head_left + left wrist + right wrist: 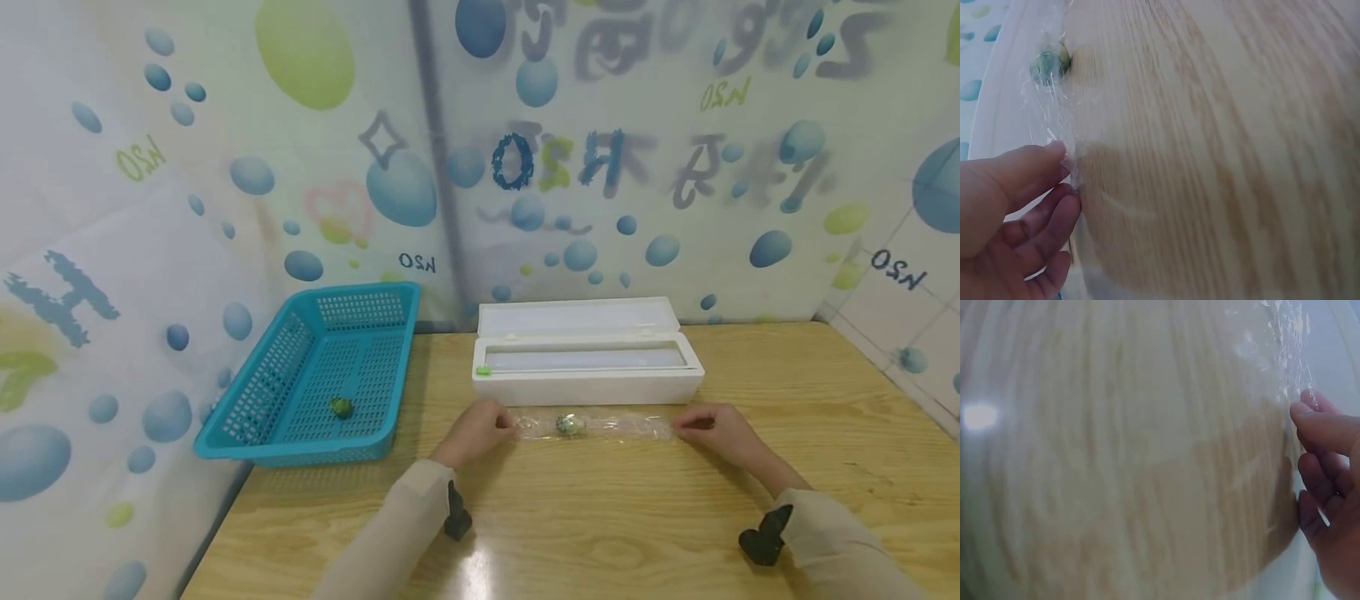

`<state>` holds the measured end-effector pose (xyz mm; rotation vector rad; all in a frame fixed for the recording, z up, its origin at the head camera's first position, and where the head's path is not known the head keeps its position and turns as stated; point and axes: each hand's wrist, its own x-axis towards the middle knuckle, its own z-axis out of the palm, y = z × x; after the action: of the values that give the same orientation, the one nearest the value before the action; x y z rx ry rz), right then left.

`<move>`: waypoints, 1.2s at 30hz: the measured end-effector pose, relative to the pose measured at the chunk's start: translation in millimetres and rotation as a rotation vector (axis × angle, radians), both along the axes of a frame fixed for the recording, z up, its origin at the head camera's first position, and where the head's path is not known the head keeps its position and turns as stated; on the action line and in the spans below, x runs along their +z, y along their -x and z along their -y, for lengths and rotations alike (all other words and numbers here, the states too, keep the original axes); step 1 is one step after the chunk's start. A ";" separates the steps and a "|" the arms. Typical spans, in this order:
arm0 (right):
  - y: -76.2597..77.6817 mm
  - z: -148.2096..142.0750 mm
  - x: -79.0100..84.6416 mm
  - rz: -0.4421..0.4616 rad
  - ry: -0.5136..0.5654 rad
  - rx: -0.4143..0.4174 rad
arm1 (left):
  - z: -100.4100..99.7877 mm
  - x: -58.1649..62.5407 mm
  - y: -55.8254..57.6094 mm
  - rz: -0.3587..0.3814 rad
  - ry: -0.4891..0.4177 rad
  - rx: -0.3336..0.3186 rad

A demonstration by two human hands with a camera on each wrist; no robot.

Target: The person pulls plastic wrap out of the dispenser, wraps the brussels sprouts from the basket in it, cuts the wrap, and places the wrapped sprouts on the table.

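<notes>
A strip of clear plastic wrap stretches sideways just in front of the white box, with a small round green item wrapped near its middle. My left hand pinches the left end of the wrap between thumb and fingers. At the other end, my right hand pinches the film the same way. The left wrist view shows the green item beyond the fingertips, blurred under crinkled film. In the right wrist view, bunched film runs up from the right hand's thumb and fingers.
Behind the wrap stands a long white cling film dispenser with its lid raised and a green slider at its left. A blue perforated basket sits left, holding another small green item. A patterned curtain closes off the back.
</notes>
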<state>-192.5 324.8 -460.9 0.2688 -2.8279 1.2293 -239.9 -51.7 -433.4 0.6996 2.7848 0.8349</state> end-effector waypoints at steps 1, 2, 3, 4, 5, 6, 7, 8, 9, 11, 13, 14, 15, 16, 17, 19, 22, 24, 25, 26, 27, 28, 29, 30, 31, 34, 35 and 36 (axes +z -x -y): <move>-0.1 -0.2 -0.4 -0.002 -0.002 0.006 | -0.1 -0.2 0.0 0.000 -0.003 0.005; -0.1 -0.5 -0.7 -0.003 0.000 0.013 | -0.2 -0.8 0.3 -0.003 -0.004 0.008; -0.2 -0.9 -0.8 -0.005 -0.001 0.023 | -0.1 -0.9 0.2 -0.007 -0.005 0.008; -0.4 -1.3 -0.6 -0.004 0.001 0.028 | 0.2 -1.3 0.3 -0.011 -0.008 0.003; -0.4 -1.7 -0.4 0.000 0.001 0.034 | 0.5 -1.6 0.4 -0.013 -0.015 0.000; -0.3 -2.1 0.1 0.001 0.000 0.043 | 0.9 -1.9 0.5 -0.016 -0.023 -0.005; -0.2 -2.7 0.7 0.003 -0.002 0.051 | 1.1 -2.1 0.7 -0.015 -0.030 -0.007; 0.2 -3.4 1.5 0.007 -0.008 0.064 | 1.3 -2.5 0.9 -0.018 -0.035 -0.013; 0.6 -4.1 2.2 0.009 -0.014 0.076 | 1.6 -2.7 1.0 -0.019 -0.042 -0.018; 2.0 -6.2 2.9 0.021 -0.025 0.097 | 1.9 -3.7 1.8 -0.007 -0.051 -0.022; 3.1 -8.8 2.9 0.036 -0.034 0.111 | 2.3 -4.9 2.3 0.001 -0.051 -0.025; 3.5 -10.1 2.7 0.045 -0.037 0.115 | 2.6 -5.5 2.5 0.002 -0.051 -0.029; 3.6 -11.3 2.5 0.054 -0.039 0.113 | 2.9 -5.7 2.4 0.008 -0.056 -0.026; 3.4 -12.2 2.7 0.063 -0.040 0.108 | 3.3 -5.8 2.0 0.015 -0.065 -0.018; 2.9 -12.6 3.2 0.071 -0.044 0.097 | 3.9 -6.0 1.4 0.015 -0.070 -0.006; 1.5 -12.2 6.1 0.083 -0.042 0.078 | 4.8 -4.5 -0.2 0.005 -0.094 0.023; 1.1 -8.8 13.4 0.061 -0.041 0.049 | 4.2 -0.5 -2.6 -0.028 -0.131 0.067; 2.5 -3.8 19.0 0.027 -0.040 0.045 | 0.9 3.1 -4.9 -0.042 -0.164 0.078; 3.4 -0.2 22.1 0.004 -0.038 0.051 | -1.8 4.3 -6.0 -0.044 -0.186 0.075; 4.6 4.3 24.7 -0.017 -0.036 0.061 | -5.0 5.4 -7.6 -0.042 -0.208 0.069; 5.7 10.0 27.1 -0.030 -0.031 0.073 | -9.0 6.5 -9.9 -0.028 -0.235 0.064; 6.5 16.5 29.4 -0.041 -0.029 0.085 | -13.4 6.4 -11.9 -0.009 -0.261 0.056; 7.4 23.5 31.1 -0.041 -0.020 0.100 | -18.2 5.5 -13.8 0.017 -0.292 0.050; 8.5 31.1 32.4 -0.042 -0.004 0.121 | -22.9 4.1 -15.7 0.043 -0.316 0.043; 9.4 39.2 33.4 -0.038 0.004 0.138 | -27.7 2.6 -17.8 0.072 -0.334 0.041; 13.1 63.2 33.3 -0.024 0.033 0.198 | -40.8 -3.4 -22.5 0.136 -0.386 0.052; 14.5 71.0 32.8 -0.019 0.046 0.223 | -44.5 -5.2 -23.8 0.138 -0.402 0.056; 16.1 78.2 31.9 -0.020 0.048 0.246 | -47.8 -6.4 -24.9 0.142 -0.413 0.063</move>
<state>-208.6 246.6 -429.0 0.6387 -2.8085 1.3245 -215.1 -3.9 -439.8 0.5804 2.5415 1.4354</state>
